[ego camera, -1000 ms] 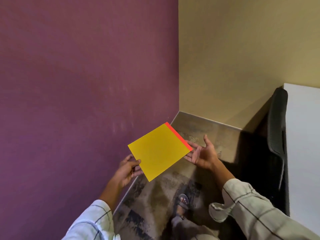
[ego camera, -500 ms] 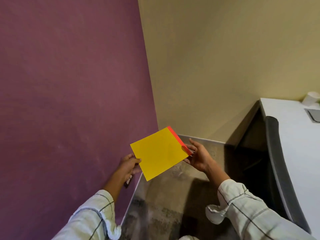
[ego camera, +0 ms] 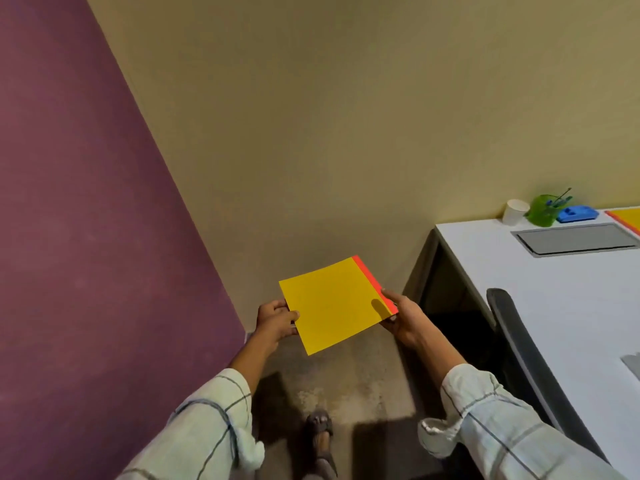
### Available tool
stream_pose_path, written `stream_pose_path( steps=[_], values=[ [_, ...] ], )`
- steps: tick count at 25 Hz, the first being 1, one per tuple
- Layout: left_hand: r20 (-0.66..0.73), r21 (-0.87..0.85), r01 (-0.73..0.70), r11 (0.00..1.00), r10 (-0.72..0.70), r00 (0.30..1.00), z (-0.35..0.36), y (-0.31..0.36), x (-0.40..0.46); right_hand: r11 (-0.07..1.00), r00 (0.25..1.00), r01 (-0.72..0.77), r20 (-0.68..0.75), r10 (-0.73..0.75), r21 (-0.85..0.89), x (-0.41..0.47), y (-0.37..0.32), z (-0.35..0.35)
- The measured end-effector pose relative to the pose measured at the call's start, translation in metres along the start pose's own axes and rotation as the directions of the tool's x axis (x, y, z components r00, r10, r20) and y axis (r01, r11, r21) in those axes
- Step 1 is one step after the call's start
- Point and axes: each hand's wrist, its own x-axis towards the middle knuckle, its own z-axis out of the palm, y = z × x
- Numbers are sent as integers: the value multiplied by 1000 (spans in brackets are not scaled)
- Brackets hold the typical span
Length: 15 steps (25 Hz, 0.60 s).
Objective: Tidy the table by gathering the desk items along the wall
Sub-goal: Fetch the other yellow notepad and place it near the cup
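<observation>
I hold a yellow paper pad (ego camera: pixel 332 303) with a red strip along its right edge, out over the floor in front of me. My left hand (ego camera: pixel 277 318) pinches its left edge and my right hand (ego camera: pixel 403 315) grips its right corner. The white table (ego camera: pixel 540 289) stands to the right. Along the wall at its back sit a white paper cup (ego camera: pixel 515 212), a green pen holder (ego camera: pixel 545 209) with pens, a blue item (ego camera: pixel 576 213) and the edge of another yellow and red sheet (ego camera: pixel 628 218).
A dark chair back (ego camera: pixel 519 351) is pushed against the table's near side. A grey cable hatch (ego camera: pixel 575 239) is set in the tabletop. A purple wall (ego camera: pixel 86 271) rises on the left, a beige wall (ego camera: pixel 346 133) ahead. My sandalled foot (ego camera: pixel 320 431) stands on the stained floor.
The view has swung right and up, bringing the table and its items into sight. Both hands keep hold of the pad, and my right hand's grip on its corner has firmed.
</observation>
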Motion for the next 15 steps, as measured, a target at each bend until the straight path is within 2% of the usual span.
stream_pose_path(
  steps=[3, 7, 11, 15],
  values=[
    [86, 64, 26, 998, -31, 996, 40, 43, 87, 998, 988, 52, -147, -57, -37, 54, -43, 2],
    [212, 164, 21, 986, -56, 976, 100, 98, 179, 975, 943, 100, -292, -157, -200, 107, -104, -9],
    [314, 267, 19, 964, -105, 944, 163, 123, 225, 955, 887, 73, -419, -195, -289, 135, -141, -37],
    [404, 364, -67, 929, -93, 910, 232, 133, 261, 846, 838, -38, -478, -263, -532, 159, -169, -78]
  ],
)
